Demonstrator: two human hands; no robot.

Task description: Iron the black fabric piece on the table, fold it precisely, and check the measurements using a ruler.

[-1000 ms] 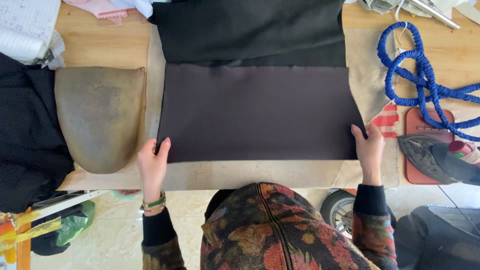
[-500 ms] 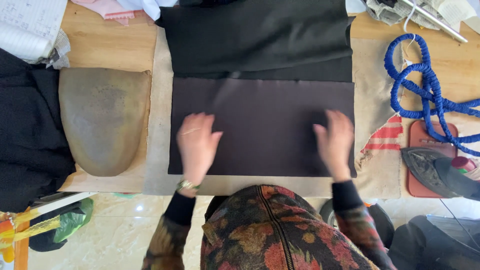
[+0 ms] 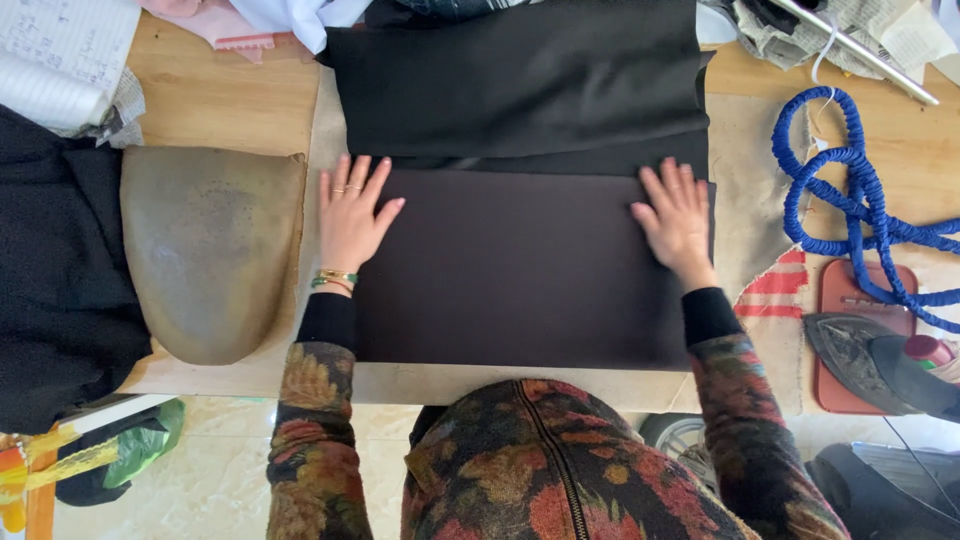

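Both hands, left hand (image 3: 352, 218) and right hand (image 3: 678, 222), lay flat with fingers spread, grasping nothing, apparently smoothing the dark cloth (image 3: 520, 265) on the table (image 3: 215, 100).

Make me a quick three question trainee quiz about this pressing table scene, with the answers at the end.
1. True or false: both hands lie flat on the dark rectangular fabric panel.
2. Which lies beside the left hand? A. tan pressing ham B. iron C. blue cord
3. Fill in: the right hand presses the panel's far ____ corner.

Key: 1 true. 2 A. 3 right.
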